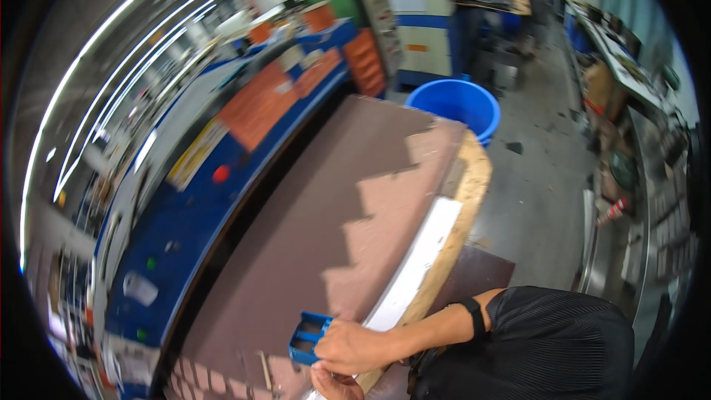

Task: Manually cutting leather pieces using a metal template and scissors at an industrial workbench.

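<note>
Hands at 6 o'clock, low on worktop [333, 200]. Right hand [355, 344] curled shut around right side of small blue plastic frame [307, 335], fingers wrapped over its edge. Left hand [333, 384] just below, partly cut by picture rim; fingers bent, touching right hand; cannot tell what it grips. Frame rests on brown sheet surface beside white strip [422, 252] along wooden worktop edge. Blue tub [459, 104] at 1 o'clock on floor. Blue machine [222, 178] along 10 o'clock side.
</note>
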{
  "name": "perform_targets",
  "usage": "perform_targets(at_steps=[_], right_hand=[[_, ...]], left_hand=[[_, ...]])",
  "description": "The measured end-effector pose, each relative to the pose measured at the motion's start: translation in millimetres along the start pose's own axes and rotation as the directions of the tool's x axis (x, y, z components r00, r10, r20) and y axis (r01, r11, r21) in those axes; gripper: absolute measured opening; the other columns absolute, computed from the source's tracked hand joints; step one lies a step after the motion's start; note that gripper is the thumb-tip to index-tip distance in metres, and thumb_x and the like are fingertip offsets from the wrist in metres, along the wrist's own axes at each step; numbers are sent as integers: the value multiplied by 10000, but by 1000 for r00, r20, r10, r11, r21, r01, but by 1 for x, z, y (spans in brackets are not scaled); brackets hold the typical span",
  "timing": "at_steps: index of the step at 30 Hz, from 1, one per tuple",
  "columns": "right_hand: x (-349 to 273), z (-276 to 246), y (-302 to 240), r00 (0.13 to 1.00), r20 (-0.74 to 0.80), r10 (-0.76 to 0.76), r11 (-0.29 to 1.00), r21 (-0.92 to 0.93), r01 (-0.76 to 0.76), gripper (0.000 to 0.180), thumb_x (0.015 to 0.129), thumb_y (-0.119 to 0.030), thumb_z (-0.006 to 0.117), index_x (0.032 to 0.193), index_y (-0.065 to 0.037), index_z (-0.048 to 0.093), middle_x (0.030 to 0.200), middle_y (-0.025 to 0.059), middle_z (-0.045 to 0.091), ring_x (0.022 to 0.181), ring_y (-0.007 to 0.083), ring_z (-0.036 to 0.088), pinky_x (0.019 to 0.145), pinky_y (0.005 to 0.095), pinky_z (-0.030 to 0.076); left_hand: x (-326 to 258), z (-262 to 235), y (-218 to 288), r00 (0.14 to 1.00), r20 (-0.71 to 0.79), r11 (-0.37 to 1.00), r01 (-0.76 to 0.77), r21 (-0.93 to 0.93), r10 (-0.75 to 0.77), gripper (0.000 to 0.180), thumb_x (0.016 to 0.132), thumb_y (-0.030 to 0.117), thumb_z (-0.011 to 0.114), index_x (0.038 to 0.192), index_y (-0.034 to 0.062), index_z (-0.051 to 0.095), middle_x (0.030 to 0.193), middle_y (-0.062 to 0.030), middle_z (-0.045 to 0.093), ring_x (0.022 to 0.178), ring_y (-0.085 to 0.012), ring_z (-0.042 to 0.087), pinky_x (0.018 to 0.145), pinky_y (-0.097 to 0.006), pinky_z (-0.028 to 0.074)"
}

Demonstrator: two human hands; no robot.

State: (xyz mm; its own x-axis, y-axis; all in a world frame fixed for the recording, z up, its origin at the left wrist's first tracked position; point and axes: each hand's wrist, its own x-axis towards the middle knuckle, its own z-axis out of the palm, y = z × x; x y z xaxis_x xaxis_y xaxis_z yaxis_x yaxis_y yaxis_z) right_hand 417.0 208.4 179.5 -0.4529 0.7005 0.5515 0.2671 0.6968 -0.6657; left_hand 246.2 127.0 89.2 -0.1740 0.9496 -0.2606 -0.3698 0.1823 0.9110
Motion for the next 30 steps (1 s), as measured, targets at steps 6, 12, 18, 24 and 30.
perform_targets(at_steps=[6, 12, 18, 24, 30], right_hand=[[-46, -113, 40, 984, 44, 173, 983, 53, -175, 335, 907, -244, 595, 663, -17, 560, 627, 194, 587, 656, 408, 590, 755, 470, 443], [-57, -163, 58, 937, -69, 343, 912, 263, -314, 374, 925, -302, 565, 734, 19, 561, 704, 241, 588, 696, 433, 593, 644, 498, 460], [-42, -187, 78, 704, 13, 710, 270, 918, -290, 258, 1015, -243, 548, 919, -28, 653, 805, 24, 632, 739, 91, 574, 683, 264, 466], [-30, -203, 109, 492, -310, 814, 350, 937, 13, 278, 1010, -273, 538, 922, -21, 617, 765, 26, 599, 673, 90, 538, 603, 265, 442], [-24, -299, 193, 765, -644, 23, 901, -318, -295, 307, 968, -264, 558, 741, -58, 574, 691, 84, 601, 618, 253, 575, 710, 389, 425]], left_hand=[[24, 137, -11, 992, 113, 981, 31, 192, -54, 664, 976, 509, 555, 1354, -32, 485, 1365, -165, 540, 1275, -294, 511, 1076, -431, 436], [26, 207, 9, 969, 37, 906, 213, 366, -243, 585, 1019, 328, 563, 1401, -86, 409, 1380, -196, 502, 1271, -295, 499, 1065, -429, 445], [65, 205, -18, 927, 366, 992, -43, -119, 84, 502, 963, 267, 653, 1317, -47, 487, 1286, -185, 584, 1159, -285, 598, 981, -419, 513], [58, 268, 4, 1000, -5, 999, -21, -32, 21, 569, 1010, 285, 583, 1387, -100, 401, 1398, -222, 459, 1255, -299, 484, 1020, -407, 486], [65, 317, -1, 1000, 1, 995, -4, 102, 4, 649, 997, 282, 609, 1455, -79, 324, 1462, -227, 403, 1289, -324, 449, 1079, -447, 417]])
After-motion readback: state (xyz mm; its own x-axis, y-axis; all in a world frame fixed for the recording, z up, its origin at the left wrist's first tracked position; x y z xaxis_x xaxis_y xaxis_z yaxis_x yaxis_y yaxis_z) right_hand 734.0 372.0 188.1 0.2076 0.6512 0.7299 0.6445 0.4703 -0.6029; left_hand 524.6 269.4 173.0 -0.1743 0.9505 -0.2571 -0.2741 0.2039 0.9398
